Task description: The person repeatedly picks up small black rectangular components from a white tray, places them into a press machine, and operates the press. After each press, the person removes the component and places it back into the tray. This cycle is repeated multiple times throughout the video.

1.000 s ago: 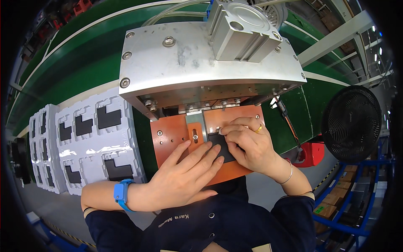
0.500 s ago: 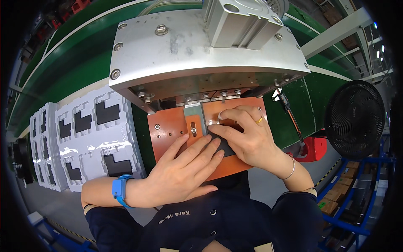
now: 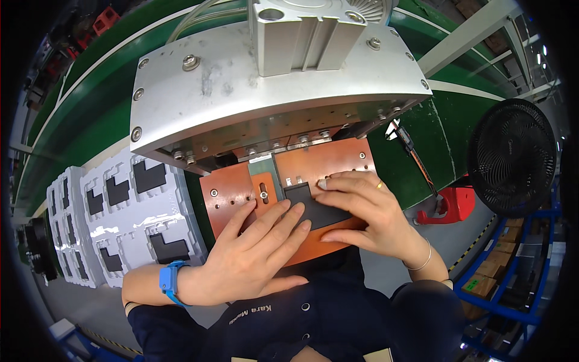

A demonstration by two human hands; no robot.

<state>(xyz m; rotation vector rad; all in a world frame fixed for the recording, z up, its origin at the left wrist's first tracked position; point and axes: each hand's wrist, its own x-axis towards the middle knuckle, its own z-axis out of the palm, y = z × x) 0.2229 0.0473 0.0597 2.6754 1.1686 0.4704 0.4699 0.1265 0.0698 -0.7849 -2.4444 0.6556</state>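
Observation:
A flat black L-shaped piece [image 3: 325, 212] lies on the orange fixture plate [image 3: 322, 160] before me. Two small silvery tabs [image 3: 294, 180] show at its far edge. My left hand [image 3: 250, 256] rests with its fingers stretched out, fingertips at the left side of the piece. On the right, my right hand [image 3: 383, 214] lays its extended fingers along the piece's inner corner, its thumb apart over the near side. Part of the piece is hidden under that hand. An orange slotted block [image 3: 263, 193] is fixed left of the piece, beside a greenish strip [image 3: 262, 171].
A silver metal press frame [image 3: 265, 90] with a cylinder [image 3: 307, 45] overhangs the plate's far side. White trays [image 3: 129, 211] of black L-shaped pieces stand left. To the right are a caliper [image 3: 413, 151], a red tool-like object [image 3: 453, 205] and a black fan [image 3: 512, 158].
My right hand has drawn back from the silvery tabs, and its pinched fingers have spread over the black piece, exposing more of it. My left hand stays beside it. The whole view has shifted slightly.

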